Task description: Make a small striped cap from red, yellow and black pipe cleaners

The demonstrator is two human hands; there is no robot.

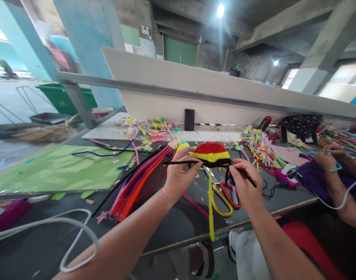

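Note:
Between my two hands is a pipe-cleaner piece [210, 154], banded red on top, yellow in the middle and black along the bottom. A yellow stem [211, 206] hangs from its centre. My left hand [180, 171] pinches its left black end, with a loose black strand [178, 162] sticking out leftward. My right hand [245, 177] pinches the right end, where another black strand [248, 177] runs down to the right. Just behind the stem lie scissors [224, 200] with yellow and red handles, partly hidden by it.
Red, orange and purple pipe cleaners [139, 182] lie left of my hands beside a green sheet [61, 167]. A white cord [87, 229] loops at the lower left. A phone [189, 119] stands at the back. At right, a co-worker's hands [326, 157] hold a teal strand.

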